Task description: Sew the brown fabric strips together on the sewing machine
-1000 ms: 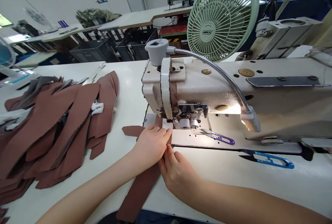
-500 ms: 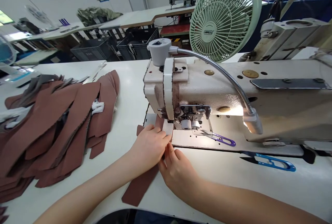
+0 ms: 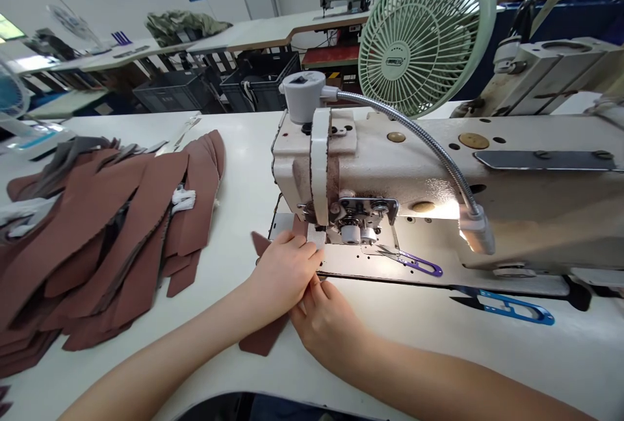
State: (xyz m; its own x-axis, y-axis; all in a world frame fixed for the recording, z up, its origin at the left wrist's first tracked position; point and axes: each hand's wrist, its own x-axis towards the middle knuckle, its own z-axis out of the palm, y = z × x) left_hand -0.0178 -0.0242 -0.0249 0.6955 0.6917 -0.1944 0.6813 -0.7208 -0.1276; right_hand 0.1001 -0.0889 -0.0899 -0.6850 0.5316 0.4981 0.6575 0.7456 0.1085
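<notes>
A brown fabric piece (image 3: pixel 266 338) with a pale strip (image 3: pixel 316 236) along its upper end lies under the head of a white sewing machine (image 3: pixel 319 167). My left hand (image 3: pixel 285 273) lies over the piece just in front of the needle area, its fingers bent and pressed together on it. Below and touching it, my right hand (image 3: pixel 327 322) pinches the edge of the same piece between closed fingers. Part of the fabric is hidden under both hands. Purple-handled thread snips (image 3: pixel 420 264) rest on the machine bed, and blue thread snips (image 3: pixel 514 307) lie further right.
Left of the machine, a pile of brown cut pieces (image 3: pixel 112 232) covers the white table (image 3: pixel 244 167). A green fan (image 3: pixel 414 51) stands behind the machine, and a lamp on a flexible neck (image 3: pixel 414 125) arches over it. Grey crates (image 3: pixel 170 91) stand beyond.
The brown piece has moved further up under the machine head, its lower end away from me. My right hand has shifted slightly left and down; both hands still hold the piece.
</notes>
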